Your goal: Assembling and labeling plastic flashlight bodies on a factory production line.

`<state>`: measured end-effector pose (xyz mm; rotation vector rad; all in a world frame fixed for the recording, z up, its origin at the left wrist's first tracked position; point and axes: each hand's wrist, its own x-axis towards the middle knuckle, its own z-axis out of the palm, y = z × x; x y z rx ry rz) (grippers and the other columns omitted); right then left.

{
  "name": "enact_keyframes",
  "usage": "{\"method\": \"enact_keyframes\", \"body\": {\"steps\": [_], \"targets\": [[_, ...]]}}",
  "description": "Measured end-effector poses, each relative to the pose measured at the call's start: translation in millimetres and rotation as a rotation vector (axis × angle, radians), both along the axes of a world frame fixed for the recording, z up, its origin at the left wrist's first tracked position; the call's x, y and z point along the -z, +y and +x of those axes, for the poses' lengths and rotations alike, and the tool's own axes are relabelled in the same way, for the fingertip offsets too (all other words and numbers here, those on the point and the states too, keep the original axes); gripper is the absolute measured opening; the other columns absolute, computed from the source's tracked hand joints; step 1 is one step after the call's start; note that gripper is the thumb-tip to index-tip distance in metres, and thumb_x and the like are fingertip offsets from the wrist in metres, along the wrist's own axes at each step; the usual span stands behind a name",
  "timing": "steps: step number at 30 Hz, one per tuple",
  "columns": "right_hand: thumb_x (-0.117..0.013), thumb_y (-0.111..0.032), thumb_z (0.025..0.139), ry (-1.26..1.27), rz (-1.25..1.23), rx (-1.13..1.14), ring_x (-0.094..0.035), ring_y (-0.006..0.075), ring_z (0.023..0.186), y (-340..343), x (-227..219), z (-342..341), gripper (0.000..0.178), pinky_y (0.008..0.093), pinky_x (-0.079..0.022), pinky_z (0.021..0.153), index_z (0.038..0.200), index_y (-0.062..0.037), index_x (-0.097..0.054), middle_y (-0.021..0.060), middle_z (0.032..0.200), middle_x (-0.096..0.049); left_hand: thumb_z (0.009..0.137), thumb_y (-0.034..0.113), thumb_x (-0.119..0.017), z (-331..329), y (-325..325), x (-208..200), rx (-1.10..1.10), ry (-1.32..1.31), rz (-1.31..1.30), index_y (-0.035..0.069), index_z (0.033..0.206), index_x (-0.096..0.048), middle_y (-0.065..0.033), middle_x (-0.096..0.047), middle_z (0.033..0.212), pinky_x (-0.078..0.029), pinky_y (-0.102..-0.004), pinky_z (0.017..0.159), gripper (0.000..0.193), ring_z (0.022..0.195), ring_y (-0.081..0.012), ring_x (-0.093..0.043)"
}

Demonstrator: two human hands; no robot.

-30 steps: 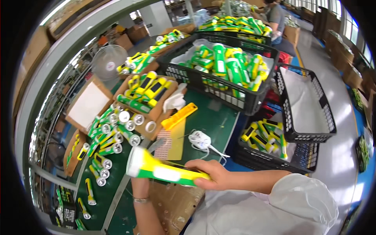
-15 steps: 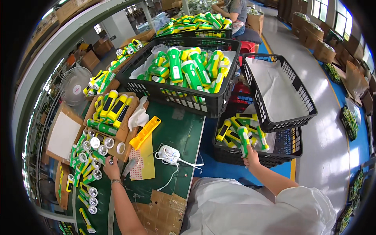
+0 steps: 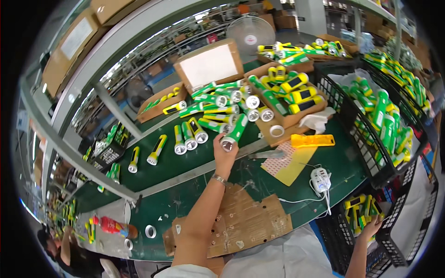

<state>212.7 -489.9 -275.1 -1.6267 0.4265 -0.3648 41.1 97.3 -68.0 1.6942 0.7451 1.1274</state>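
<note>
Green bench [image 3: 347,157], yellow-green flashlights [image 3: 198,132] left loose, 12 o'clock; others [image 3: 354,202] already in black plastic crate [image 3: 331,241], 4 o'clock, near right hand [image 3: 371,227], grip unclear; left hand [image 3: 225,150] clamped on silver-lensed green flashlight [image 3: 236,130].

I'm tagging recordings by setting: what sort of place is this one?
Most likely a factory's assembly or packing floor. Many matching green-and-yellow flashlights lie along a long green workbench, more fill a black plastic crate, and another person is farther along on the left.
</note>
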Motion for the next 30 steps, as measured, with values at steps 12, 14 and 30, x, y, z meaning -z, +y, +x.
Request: {"method": "enact_keyframes", "body": {"steps": [12, 14, 30], "targets": [[-0.063, -0.009, 0.077, -0.668, -0.508, -1.352, -0.055, 0.0169, 0.059, 282.7, -247.0, -105.4, 0.016, 0.0288, -0.046, 0.054, 0.091, -0.0053, -0.056, 0.0070, 0.082, -0.055, 0.056, 0.017, -0.081, -59.2, -86.5, -71.2, 0.155, 0.119, 0.736, 0.004, 0.113, -0.049, -0.0119, -0.055, 0.101, -0.042, -0.0374, 0.082, 0.067, 0.093, -0.0294, -0.051], [-0.065, -0.013, 0.076, -0.657, -0.666, -1.365, -0.058, 0.0197, 0.063, 300.9, -238.0, -115.1, 0.019, 0.0308, -0.047, 0.056, 0.091, -0.0052, -0.057, 0.0077, 0.084, -0.056, 0.054, 0.019, -0.083, -66.4, -95.0, -77.3, 0.154, 0.112, 0.744, 0.004, 0.110, -0.050, -0.0121, -0.055, 0.100, -0.042, -0.0377, 0.081, 0.067, 0.092, -0.0299, -0.051], [-0.056, -0.004, 0.085, -0.319, -0.032, -1.521, -0.059, 0.0113, 0.067, 331.3, -257.1, -103.6, 0.013, 0.0225, -0.047, 0.062, 0.096, 0.0036, -0.056, 0.0069, 0.076, -0.061, 0.088, 0.018, -0.051, -15.7, -99.8, -65.5, 0.623, -0.296, -0.655, 0.007, 0.123, -0.027, -0.0096, -0.050, 0.102, -0.043, -0.0292, 0.081, 0.044, 0.093, -0.0159, -0.053]]}}
